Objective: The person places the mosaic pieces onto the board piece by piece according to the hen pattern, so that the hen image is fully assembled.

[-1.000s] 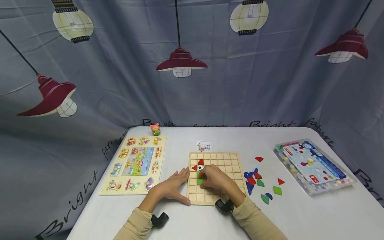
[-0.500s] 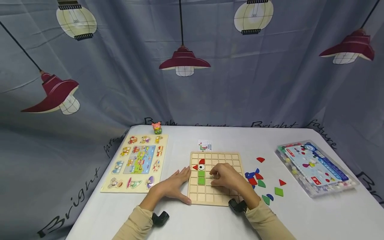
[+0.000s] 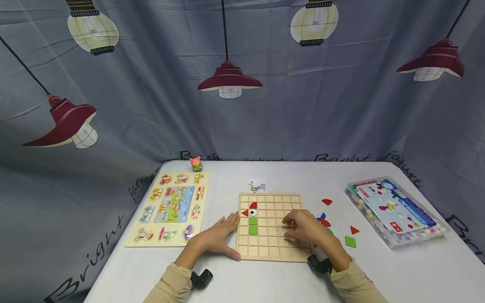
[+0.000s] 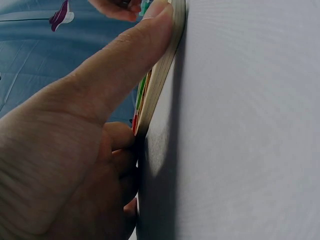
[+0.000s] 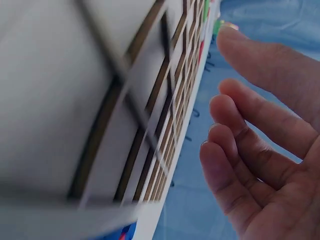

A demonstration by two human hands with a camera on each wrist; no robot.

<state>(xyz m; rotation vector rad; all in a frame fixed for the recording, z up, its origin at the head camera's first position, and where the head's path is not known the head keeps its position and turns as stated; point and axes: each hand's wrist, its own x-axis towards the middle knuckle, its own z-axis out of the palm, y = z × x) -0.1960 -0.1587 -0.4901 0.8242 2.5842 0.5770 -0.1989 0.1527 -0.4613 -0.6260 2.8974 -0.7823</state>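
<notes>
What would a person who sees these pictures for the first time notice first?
Probably the wooden grid board in the middle of the white table, with two green squares and red pieces near its left edge. The left hand rests flat against the board's left side, while the right hand hangs over its right part, holding nothing. Loose coloured shapes lie to the right, and a vehicle picture puzzle to the left.

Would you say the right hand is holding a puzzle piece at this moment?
No, in the right wrist view the right hand shows loosely bent fingers with nothing between them, above the wooden grid board.
</notes>
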